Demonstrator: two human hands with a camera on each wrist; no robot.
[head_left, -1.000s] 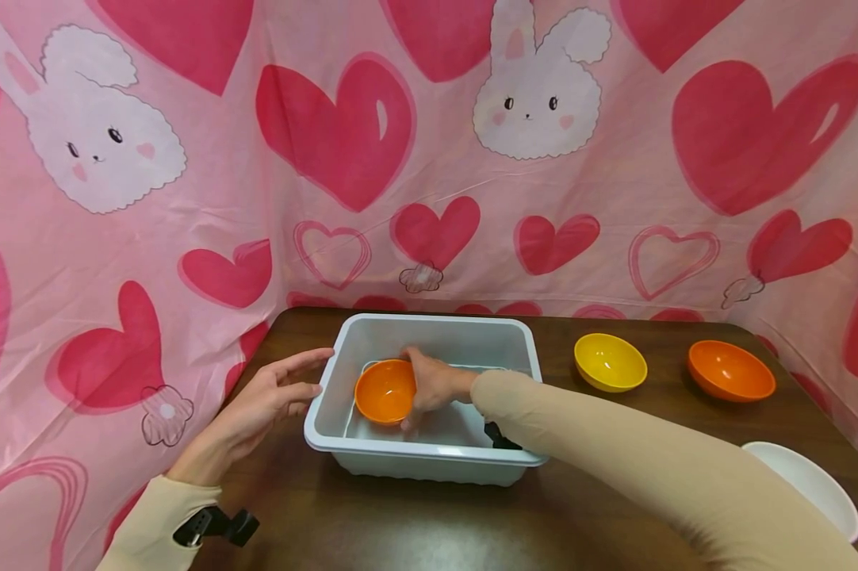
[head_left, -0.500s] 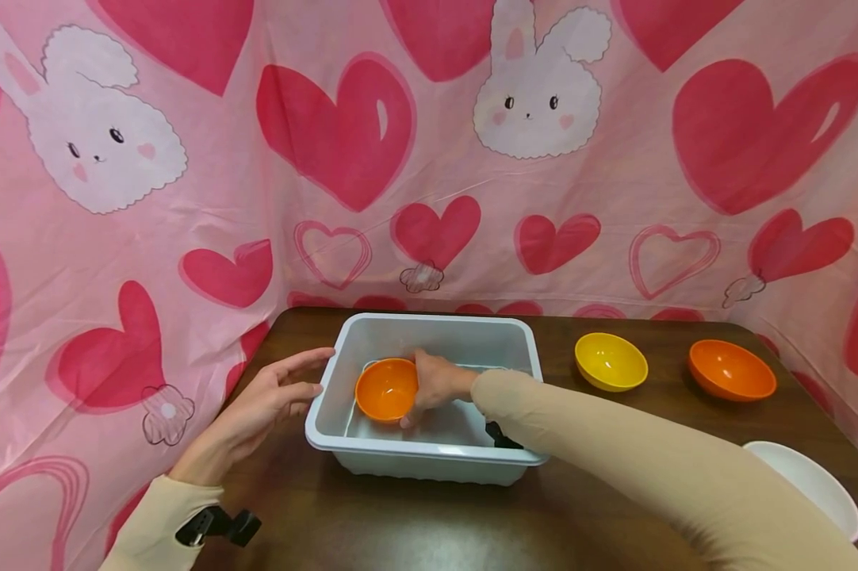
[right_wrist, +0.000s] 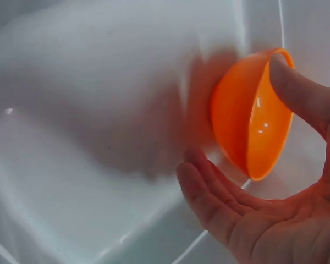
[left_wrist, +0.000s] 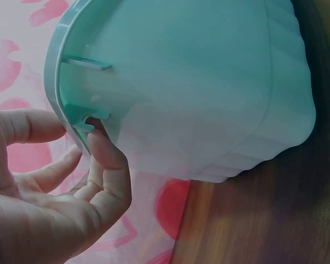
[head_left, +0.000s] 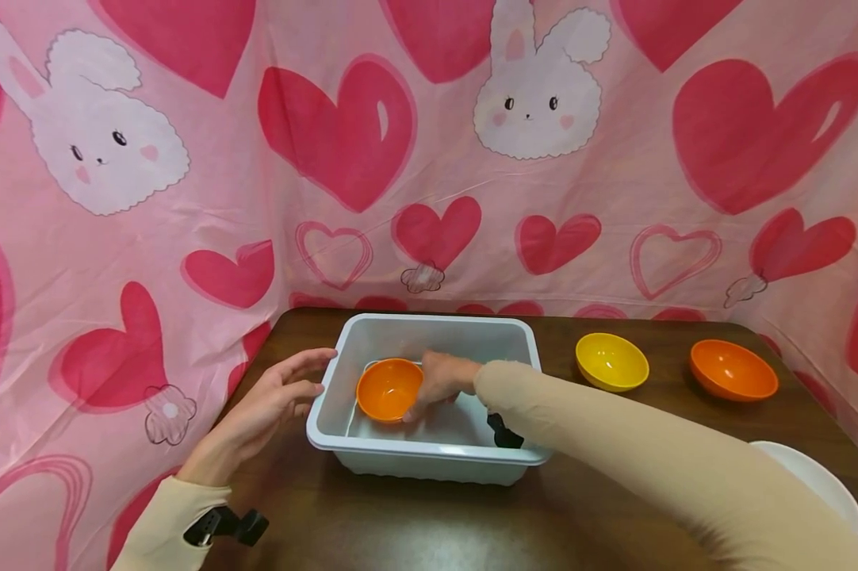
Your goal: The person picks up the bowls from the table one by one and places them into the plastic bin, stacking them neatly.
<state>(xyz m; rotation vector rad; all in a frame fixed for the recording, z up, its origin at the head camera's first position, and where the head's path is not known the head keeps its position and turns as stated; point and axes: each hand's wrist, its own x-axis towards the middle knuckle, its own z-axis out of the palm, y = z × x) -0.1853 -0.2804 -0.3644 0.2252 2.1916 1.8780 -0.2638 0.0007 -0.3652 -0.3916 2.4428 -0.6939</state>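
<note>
We have our right hand (head_left: 439, 381) down inside the pale grey rectangular plastic tub (head_left: 429, 456), gripping a small orange round plastic bowl (head_left: 388, 388) by its rim: in the right wrist view the thumb (right_wrist: 302, 91) lies over the upper edge of the bowl (right_wrist: 247, 118) and the fingers (right_wrist: 209, 198) curve loosely under and behind it, not clenched tight. The bowl stands tilted on its side against the tub's left inner wall (right_wrist: 99, 110), its hollow facing us in the head view.

Our left hand (head_left: 272, 396) is relaxed and spread beside the tub's left end, fingertips (left_wrist: 102, 151) just touching the lip (left_wrist: 71, 118) from outside without clasping it.

What could go wrong, as we judge it: the hold on the bowl is a light one on smooth, glossy plastic, so a twist of the wrist could let it slip and clatter to the tub floor. With the left hand only touching the rim, a sideways push from the bowl could slide the light tub along the dark brown wooden table (head_left: 415, 523). Our right sleeve (head_left: 614, 444) crosses low over the tub's near right corner and could drag it
</note>
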